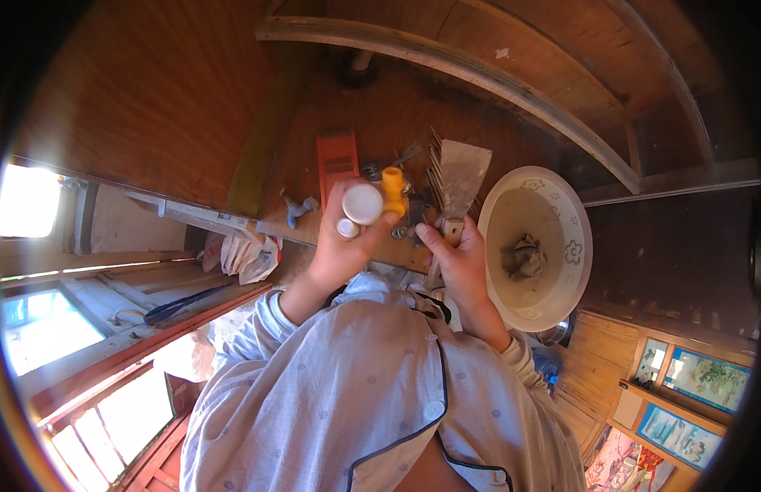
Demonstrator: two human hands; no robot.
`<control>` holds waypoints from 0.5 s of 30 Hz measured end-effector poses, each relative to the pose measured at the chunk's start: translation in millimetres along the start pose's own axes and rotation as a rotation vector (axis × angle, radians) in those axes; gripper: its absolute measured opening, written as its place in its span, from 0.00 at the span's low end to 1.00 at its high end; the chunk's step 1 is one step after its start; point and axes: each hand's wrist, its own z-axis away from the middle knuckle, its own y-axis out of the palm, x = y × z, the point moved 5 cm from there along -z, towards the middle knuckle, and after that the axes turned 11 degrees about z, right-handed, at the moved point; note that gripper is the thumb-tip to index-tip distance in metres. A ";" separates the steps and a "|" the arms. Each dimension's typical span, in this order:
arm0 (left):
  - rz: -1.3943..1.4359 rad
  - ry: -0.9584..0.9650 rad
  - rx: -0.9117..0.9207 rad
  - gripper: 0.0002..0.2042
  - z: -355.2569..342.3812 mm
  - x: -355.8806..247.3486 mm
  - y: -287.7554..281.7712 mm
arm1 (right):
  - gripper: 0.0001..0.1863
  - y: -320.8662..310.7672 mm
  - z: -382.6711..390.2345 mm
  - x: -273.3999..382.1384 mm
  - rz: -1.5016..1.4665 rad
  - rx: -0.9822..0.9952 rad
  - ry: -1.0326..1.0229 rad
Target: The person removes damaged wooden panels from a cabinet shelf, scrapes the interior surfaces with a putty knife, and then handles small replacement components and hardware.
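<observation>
My left hand (335,254) is closed around a white round-capped container (362,203), with a smaller white-capped piece (348,228) beside it. A yellow, waisted plastic piece (394,190) stands by the fingertips of that hand; whether they grip it too I cannot tell. My right hand (464,264) is wrapped round the handle of a scraper (464,176), its broad, stained metal blade pointing up and away from me. Both hands are in front of my chest, over the near edge of a wooden surface (294,234).
A red slotted grater (338,156), thin sticks (435,168) and a blue-grey object (299,211) lie beyond my hands. At right, a pale flowered basin (579,221) holds a crumpled grey cloth (524,257). A curved wooden beam (479,70) crosses above; plastic bags (248,256) sit left.
</observation>
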 end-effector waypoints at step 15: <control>0.381 -0.479 -0.248 0.11 33.7 40.8 -54.3 | 0.18 57.1 0.7 -52.0 0.189 0.177 -0.018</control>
